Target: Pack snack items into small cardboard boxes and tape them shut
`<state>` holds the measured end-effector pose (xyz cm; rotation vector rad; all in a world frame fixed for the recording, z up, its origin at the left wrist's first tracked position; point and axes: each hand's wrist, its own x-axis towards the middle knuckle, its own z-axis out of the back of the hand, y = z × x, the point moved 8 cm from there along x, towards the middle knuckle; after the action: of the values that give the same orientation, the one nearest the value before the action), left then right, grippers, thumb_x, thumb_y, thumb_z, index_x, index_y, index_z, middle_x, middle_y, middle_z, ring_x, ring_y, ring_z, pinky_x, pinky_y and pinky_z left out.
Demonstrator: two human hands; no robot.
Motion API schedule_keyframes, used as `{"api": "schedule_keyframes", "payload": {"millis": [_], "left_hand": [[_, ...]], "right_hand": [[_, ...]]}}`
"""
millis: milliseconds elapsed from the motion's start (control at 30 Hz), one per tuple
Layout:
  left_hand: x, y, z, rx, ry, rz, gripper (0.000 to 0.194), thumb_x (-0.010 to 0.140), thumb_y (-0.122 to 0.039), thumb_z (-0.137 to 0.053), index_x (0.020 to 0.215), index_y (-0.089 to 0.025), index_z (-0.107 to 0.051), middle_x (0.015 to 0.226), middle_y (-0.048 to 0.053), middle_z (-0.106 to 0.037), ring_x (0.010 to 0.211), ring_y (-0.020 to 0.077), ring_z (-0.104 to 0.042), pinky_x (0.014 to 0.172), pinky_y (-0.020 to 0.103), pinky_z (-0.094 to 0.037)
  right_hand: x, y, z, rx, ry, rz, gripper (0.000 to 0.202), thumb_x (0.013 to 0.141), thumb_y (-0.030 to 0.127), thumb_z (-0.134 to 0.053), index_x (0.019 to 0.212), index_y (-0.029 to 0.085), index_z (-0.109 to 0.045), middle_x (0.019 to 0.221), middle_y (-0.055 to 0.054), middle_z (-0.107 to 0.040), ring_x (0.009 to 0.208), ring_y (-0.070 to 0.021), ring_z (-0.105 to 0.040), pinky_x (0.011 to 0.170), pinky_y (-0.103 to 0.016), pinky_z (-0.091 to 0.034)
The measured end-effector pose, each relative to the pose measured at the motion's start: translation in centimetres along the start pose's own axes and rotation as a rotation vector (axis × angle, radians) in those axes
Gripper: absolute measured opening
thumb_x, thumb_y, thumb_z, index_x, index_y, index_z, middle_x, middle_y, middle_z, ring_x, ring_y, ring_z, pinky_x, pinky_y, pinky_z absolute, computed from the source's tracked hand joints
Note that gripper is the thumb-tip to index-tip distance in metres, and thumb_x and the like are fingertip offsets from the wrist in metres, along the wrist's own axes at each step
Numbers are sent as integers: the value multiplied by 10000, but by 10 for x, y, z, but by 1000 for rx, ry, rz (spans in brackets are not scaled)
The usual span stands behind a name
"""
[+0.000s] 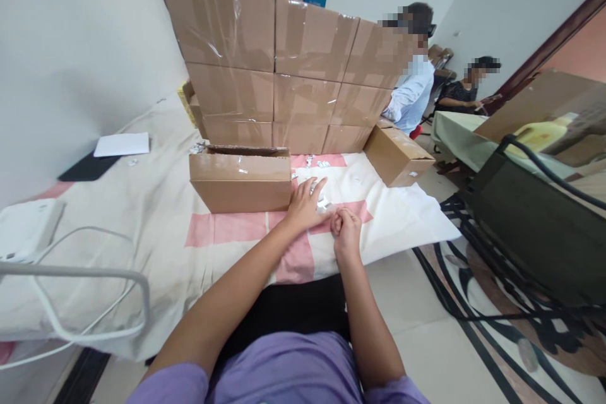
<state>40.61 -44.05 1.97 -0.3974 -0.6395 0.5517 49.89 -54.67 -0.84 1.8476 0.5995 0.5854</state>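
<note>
My left hand [305, 205] is over the cloth-covered table, its fingers spread and bent, just right of an open cardboard box [241, 192]. A small shiny silver-white piece [324, 204] shows between its thumb and fingers; I cannot tell whether the hand touches it. Close beside it, my right hand [346, 227] is closed, the fingertips pinched near my left thumb. What that pinch holds, if anything, is too small to make out. Several small white-and-silver pieces [323, 164] lie on the cloth beyond my left hand.
Taped cardboard boxes [303, 98] form a wall across the table. Another box [400, 154] stands at its right end. Left are a white notebook [122, 144], a black flat item [88, 167] and a white device with a cable [28, 227]. Two people sit beyond, right of a chair-backed area.
</note>
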Motion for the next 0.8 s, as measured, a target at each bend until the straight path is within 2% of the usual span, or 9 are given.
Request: {"api": "schedule_keyframes", "payload": {"millis": [133,300,600,800], "left_hand": [[-1,0,2,12,-4,55,972,764,-450,-784,1593,-227,-326,1595,167,-365,1475,362,-363,1215,508,-317],[-2,-3,6,16,-28,71,984,736,-384,-793,1590,-234,-328,1593,159,-370,1461,365,-381,1206,500,-334],[-2,0,7,11,-70,109,936,756,-402,-779,1569,-204,-359,1581,174,-379,1436,385,-406,1181,518,-369],[-3,-2,7,16,-87,82,873,782,-451,-768,1533,-184,-414,1571,184,-389,1437,389,-385,1191,523,-341]], "right_hand": [[-6,3,2,30,-37,6,350,741,253,-616,491,234,-371,409,93,-321,370,-59,-243,405,-253,-185],[-15,6,4,45,-79,25,358,736,235,-630,490,227,-369,432,90,-323,394,-56,-236,410,-258,-134],[-11,2,10,124,-133,17,380,729,254,-649,478,233,-364,409,102,-302,369,-59,-254,405,-259,-156],[-14,6,8,145,-134,23,372,718,237,-658,473,224,-379,421,102,-316,372,-52,-248,413,-262,-157]]}}
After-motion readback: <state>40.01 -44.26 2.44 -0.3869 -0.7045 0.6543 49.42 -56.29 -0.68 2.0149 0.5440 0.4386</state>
